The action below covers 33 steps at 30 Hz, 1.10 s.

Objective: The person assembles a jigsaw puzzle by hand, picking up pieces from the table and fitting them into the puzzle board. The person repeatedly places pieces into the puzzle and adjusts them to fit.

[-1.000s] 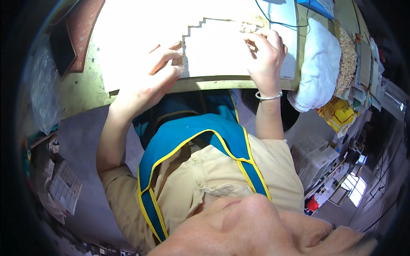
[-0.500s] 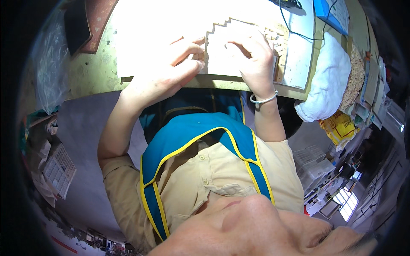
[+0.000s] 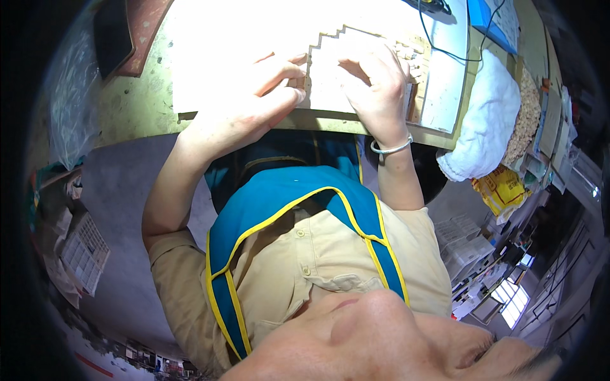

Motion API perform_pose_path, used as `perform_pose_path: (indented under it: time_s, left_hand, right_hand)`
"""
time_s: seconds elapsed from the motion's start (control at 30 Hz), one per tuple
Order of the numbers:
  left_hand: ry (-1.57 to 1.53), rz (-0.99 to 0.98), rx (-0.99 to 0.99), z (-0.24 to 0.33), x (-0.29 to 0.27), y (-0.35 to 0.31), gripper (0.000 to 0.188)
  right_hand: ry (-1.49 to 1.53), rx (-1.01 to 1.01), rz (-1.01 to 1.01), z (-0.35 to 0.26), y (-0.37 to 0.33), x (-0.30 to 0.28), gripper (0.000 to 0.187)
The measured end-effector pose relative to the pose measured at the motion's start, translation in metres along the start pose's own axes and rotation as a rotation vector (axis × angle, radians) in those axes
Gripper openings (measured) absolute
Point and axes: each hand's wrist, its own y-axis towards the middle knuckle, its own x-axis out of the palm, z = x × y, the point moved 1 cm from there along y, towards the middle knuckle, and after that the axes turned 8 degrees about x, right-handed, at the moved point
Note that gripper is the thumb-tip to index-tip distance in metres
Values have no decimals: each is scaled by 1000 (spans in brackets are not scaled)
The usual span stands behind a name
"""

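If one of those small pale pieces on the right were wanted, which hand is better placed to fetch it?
Probably the right hand: it is close beside the small pale pieces, while the left hand is farther off, by the brownish stepped edge.

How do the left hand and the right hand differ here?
The left hand has a bare wrist; the right hand has a silvery bangle at its wrist. The left hand is at the stepped edge; the right hand is farther right, beside small pale pieces. Both are ungloved, over the bright white surface.
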Motion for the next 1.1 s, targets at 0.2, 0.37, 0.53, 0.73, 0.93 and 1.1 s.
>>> perform_pose_path:
  time_s: [0.2, 0.37, 0.53, 0.73, 0.93, 1.1]
  left_hand:
    - [-29, -24, -21, 0, -1, -1, 32]
    - [-19, -28, -27, -1, 2, -3, 34]
    - [-1, -36, -25, 0, 1, -3, 36]
    - [-17, -32, -25, 0, 0, -2, 36]
    - [-24, -38, -22, 0, 0, -2, 36]
    - [5, -12, -21, -1, 1, -3, 36]
  right_hand:
    - [177, 156, -39, 19, -4, 10, 18]
    - [159, 162, -45, 15, -4, 7, 18]
    - [119, 72, -17, 2, 2, 5, 17]
    - [95, 52, 6, 3, 3, 7, 18]
    - [107, 60, 3, 12, 1, 2, 21]
    - [110, 115, -1, 9, -3, -2, 20]
